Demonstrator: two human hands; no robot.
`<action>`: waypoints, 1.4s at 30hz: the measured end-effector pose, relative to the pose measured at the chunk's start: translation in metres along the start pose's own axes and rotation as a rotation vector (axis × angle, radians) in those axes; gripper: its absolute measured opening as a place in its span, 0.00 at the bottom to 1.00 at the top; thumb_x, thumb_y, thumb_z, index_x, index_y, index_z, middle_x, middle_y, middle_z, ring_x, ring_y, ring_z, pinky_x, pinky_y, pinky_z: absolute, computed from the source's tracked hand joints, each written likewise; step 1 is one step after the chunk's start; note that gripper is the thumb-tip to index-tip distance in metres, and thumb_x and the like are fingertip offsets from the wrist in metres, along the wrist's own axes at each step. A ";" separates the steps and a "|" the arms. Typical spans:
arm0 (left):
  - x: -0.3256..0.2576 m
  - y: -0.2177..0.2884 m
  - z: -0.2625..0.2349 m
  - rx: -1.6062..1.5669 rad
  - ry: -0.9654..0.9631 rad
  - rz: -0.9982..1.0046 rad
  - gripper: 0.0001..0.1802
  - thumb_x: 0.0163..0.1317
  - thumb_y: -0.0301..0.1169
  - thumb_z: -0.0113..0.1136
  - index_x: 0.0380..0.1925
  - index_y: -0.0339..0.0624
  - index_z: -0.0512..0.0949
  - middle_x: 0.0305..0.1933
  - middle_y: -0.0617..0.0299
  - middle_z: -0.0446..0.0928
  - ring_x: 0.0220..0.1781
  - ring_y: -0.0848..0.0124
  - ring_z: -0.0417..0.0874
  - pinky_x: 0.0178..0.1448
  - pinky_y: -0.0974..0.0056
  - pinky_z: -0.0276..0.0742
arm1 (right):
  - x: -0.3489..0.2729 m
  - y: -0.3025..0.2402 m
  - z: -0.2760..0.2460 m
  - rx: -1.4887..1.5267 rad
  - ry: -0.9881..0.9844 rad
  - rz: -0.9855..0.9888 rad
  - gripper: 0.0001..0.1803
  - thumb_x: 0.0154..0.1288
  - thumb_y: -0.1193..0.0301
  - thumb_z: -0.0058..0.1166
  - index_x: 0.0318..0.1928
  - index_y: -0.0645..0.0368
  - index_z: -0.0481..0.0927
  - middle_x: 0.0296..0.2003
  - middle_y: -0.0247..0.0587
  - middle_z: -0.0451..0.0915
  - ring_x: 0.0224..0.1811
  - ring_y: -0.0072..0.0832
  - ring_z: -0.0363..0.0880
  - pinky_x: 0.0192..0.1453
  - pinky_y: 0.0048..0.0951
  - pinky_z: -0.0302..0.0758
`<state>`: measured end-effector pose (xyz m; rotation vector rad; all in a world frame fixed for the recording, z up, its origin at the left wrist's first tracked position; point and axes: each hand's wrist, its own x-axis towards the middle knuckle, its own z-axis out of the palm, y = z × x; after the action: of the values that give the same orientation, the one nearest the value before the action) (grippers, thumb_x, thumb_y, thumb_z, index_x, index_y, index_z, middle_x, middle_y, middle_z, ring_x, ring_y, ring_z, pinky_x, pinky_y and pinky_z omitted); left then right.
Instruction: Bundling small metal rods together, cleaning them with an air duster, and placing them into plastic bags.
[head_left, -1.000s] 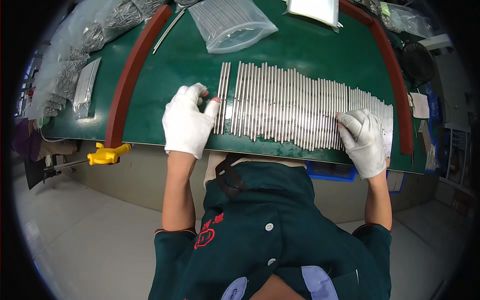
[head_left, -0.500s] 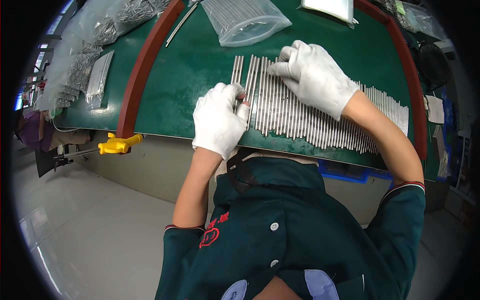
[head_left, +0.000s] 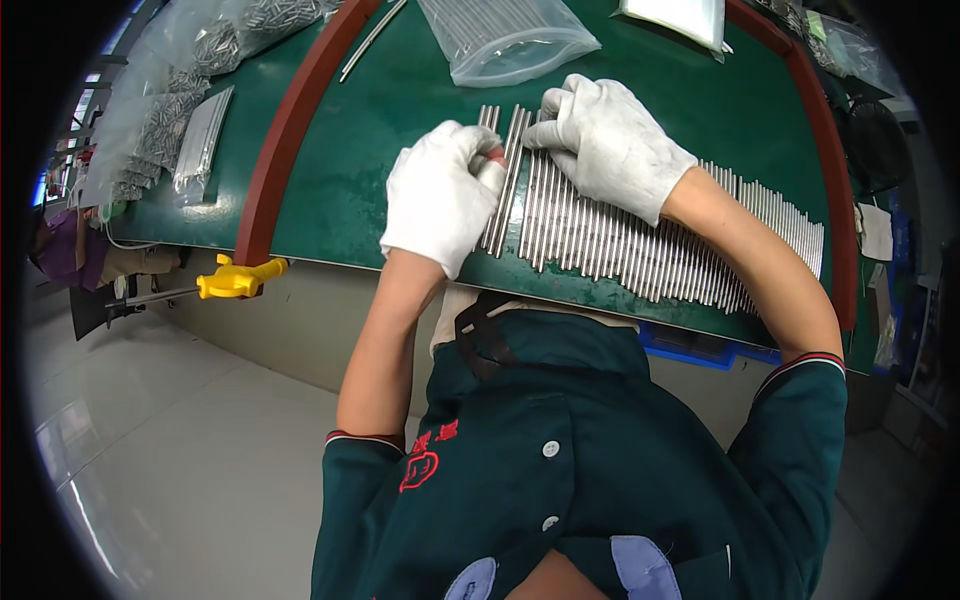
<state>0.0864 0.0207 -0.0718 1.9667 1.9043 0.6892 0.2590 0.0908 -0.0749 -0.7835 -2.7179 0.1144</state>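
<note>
Thin shiny metal rods point(head_left: 640, 245) lie side by side in a long row on the green mat point(head_left: 400, 120), near its front edge. My left hand point(head_left: 440, 195), in a white glove, is curled shut on the first few rods at the left end. My right hand point(head_left: 610, 140) lies flat and open on the rods next to it. I think the rods are stiff, light and slippery and roll easily, so I should pinch them near the middle. A clear bag point(head_left: 505, 35) sits behind.

One head-worn fisheye view looks steeply down, close over the green table point(head_left: 380, 140).
</note>
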 end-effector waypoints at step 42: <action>-0.250 -0.163 -0.046 -1.541 0.557 -0.914 0.14 0.62 0.46 0.53 0.29 0.49 0.72 0.23 0.71 0.67 0.23 0.77 0.64 0.29 0.71 0.62 | -0.060 0.002 -0.063 -0.094 -0.055 0.053 0.12 0.60 0.75 0.51 0.46 0.60 0.77 0.40 0.41 0.74 0.44 0.33 0.73 0.50 0.32 0.70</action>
<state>-0.0745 -0.2222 -0.1512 -0.0435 1.3206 1.6700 0.3281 0.0600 -0.0314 -0.8924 -2.7723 0.0199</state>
